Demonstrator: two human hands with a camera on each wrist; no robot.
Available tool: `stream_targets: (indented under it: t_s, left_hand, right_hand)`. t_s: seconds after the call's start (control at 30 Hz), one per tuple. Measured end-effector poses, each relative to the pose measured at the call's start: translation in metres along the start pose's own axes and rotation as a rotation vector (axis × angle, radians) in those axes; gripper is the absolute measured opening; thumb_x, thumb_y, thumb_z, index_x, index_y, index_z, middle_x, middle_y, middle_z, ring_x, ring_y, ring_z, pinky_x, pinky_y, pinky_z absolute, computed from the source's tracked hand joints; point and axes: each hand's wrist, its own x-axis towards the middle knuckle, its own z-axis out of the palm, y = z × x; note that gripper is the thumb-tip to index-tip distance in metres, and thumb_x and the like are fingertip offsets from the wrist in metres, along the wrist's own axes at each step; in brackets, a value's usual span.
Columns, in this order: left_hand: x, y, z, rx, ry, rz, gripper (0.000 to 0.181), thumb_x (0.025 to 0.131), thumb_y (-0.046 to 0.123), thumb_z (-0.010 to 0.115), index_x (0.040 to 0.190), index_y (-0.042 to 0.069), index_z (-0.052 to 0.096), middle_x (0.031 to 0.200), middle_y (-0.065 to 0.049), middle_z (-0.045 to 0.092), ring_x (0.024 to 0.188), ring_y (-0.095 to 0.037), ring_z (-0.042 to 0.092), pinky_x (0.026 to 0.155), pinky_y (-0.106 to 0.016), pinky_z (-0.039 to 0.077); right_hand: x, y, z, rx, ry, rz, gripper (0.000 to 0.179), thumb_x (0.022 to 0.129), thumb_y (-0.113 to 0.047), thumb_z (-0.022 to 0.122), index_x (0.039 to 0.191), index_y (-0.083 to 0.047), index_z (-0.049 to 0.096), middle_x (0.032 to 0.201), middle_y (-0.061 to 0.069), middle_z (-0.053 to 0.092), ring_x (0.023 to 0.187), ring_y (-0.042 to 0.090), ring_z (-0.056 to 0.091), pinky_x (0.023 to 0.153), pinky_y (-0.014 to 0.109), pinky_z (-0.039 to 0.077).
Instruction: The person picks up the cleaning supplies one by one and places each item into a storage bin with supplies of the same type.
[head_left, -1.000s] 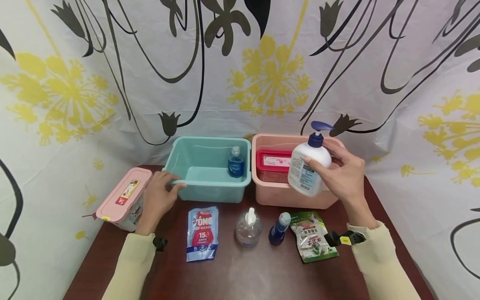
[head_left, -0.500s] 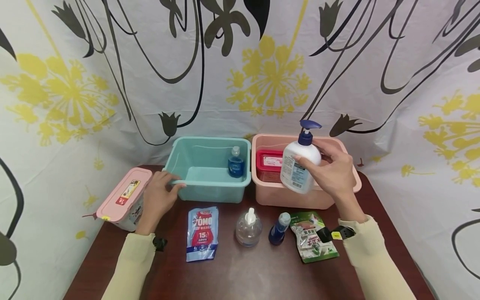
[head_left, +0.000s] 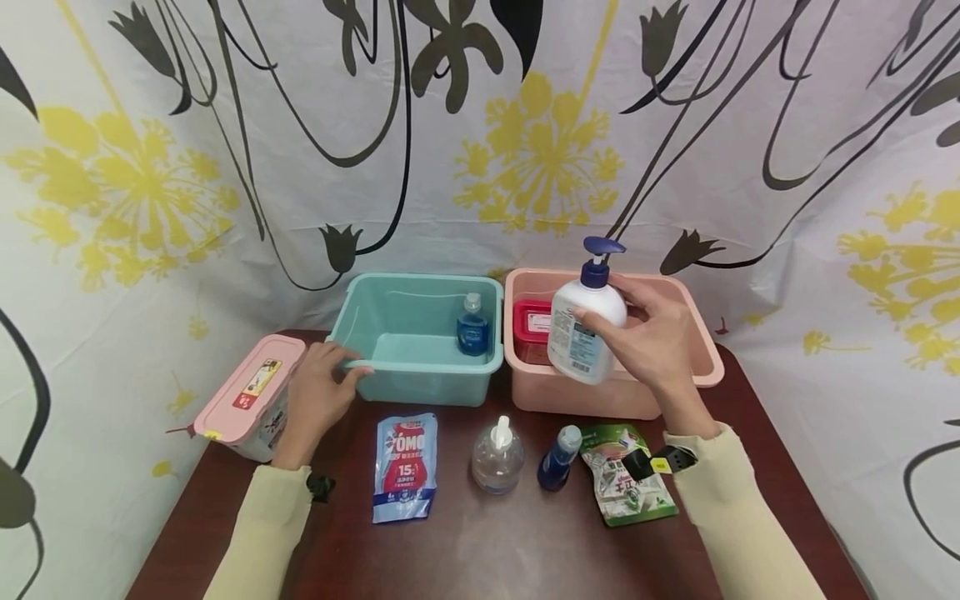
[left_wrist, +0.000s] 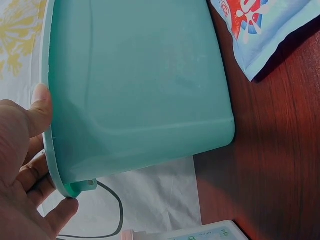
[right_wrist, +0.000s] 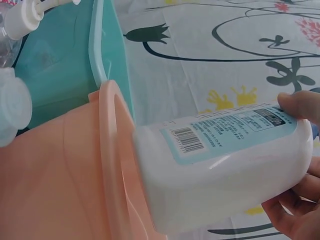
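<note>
My right hand [head_left: 651, 333] grips a white pump bottle [head_left: 585, 329] with a dark blue pump top, slightly tilted, over the front of the pink bin [head_left: 592, 398]. In the right wrist view the bottle's [right_wrist: 225, 160] base overlaps the bin rim, its barcode label showing. A red-lidded box [head_left: 531, 325] lies in the pink bin, partly hidden behind the bottle. With thumb and fingers, my left hand [head_left: 321, 396] holds the front left corner of the teal bin's rim [head_left: 420, 367]; the left wrist view shows the thumb on that rim. A small blue bottle [head_left: 472, 327] stands inside the teal bin.
On the table in front lie a blue OMO pouch [head_left: 406, 467] and a green-white pouch [head_left: 628, 475]. A clear pump bottle [head_left: 498, 462] and a dark blue bottle [head_left: 558, 458] stand between them. A pink-lidded container [head_left: 251, 392] sits beside the left forearm. Patterned cloth hangs behind.
My right hand has carried the white pump bottle leftward over the pink bin, covering more of the red-lidded box. My left hand has kept its hold on the teal bin.
</note>
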Motion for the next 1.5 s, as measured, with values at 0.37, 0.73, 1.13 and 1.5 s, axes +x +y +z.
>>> stream_targets:
  t_s: [0.37,0.73,1.13,1.5]
  left_hand:
    - [0.0,0.001,0.002,0.012,0.002,0.007,0.032,0.086,0.029,0.083,0.106,0.006,0.074,0.109,-0.014,0.069,0.093,-0.028,0.052,0.084,-0.053,0.05]
    - [0.0,0.0,0.0,0.01,0.007,0.017,0.032,0.086,0.03,0.083,0.105,0.006,0.074,0.108,-0.014,0.069,0.094,-0.028,0.052,0.084,-0.052,0.049]
    - [0.0,0.001,0.0,-0.002,0.01,0.012,0.032,0.086,0.03,0.083,0.105,0.006,0.074,0.109,-0.014,0.069,0.094,-0.027,0.052,0.084,-0.053,0.05]
    - [0.001,0.001,0.001,-0.003,0.012,0.019,0.032,0.086,0.03,0.083,0.105,0.006,0.074,0.109,-0.015,0.069,0.094,-0.028,0.052,0.084,-0.054,0.051]
  right_hand:
    - [0.009,-0.004,0.011,-0.039,-0.041,0.047,0.062,0.08,-0.029,0.088,0.134,-0.006,0.067,0.119,0.017,0.075,0.08,0.0,0.066,0.07,0.009,0.052]
    - [0.012,-0.009,0.022,-0.054,-0.075,0.065,0.061,0.08,-0.038,0.088,0.132,-0.012,0.069,0.115,0.011,0.076,0.085,0.022,0.069,0.066,0.014,0.052]
    - [0.018,-0.015,0.031,-0.057,-0.08,0.036,0.064,0.079,-0.038,0.088,0.133,-0.011,0.068,0.117,0.012,0.076,0.087,0.024,0.071,0.067,0.014,0.052]
    - [0.026,-0.025,0.041,-0.039,-0.095,0.047,0.065,0.078,-0.039,0.089,0.134,-0.013,0.068,0.118,0.01,0.076,0.087,0.024,0.072,0.068,0.018,0.053]
